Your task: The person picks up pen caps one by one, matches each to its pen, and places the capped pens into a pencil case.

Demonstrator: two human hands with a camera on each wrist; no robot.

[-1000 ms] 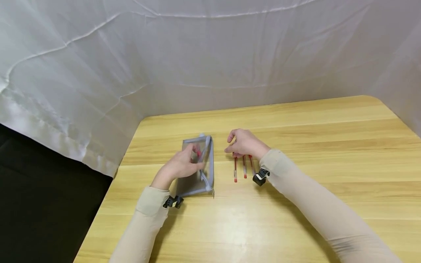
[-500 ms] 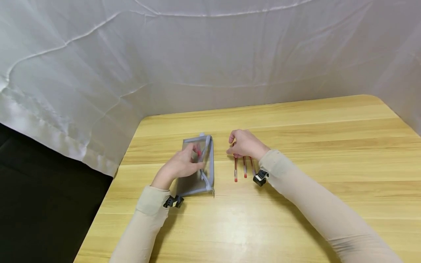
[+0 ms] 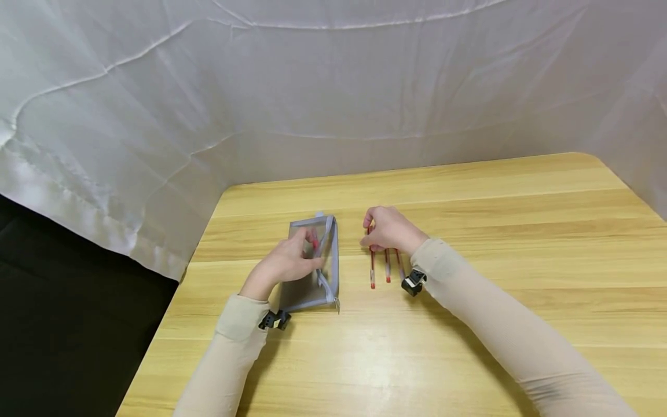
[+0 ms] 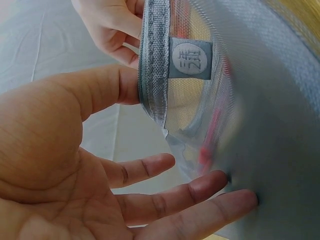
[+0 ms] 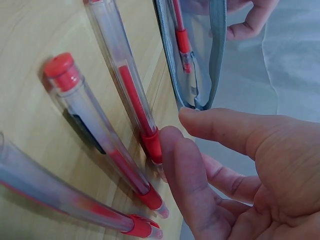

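Mesh pouch (image 3: 312,260) mouth open beside pens (image 3: 385,263)

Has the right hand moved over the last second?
Yes, slightly: the right hand has eased toward the person along the red pens, relative to the table.

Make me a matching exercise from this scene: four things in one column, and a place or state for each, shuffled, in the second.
1. left hand
2. right hand
3. three red pens
4. pen in the mesh pouch

A. lie side by side on the table
B. holds the pouch mouth open
C. seen through grey mesh
D. fingertip touches a pen on the table

Pairs: 1-B, 2-D, 3-A, 4-C
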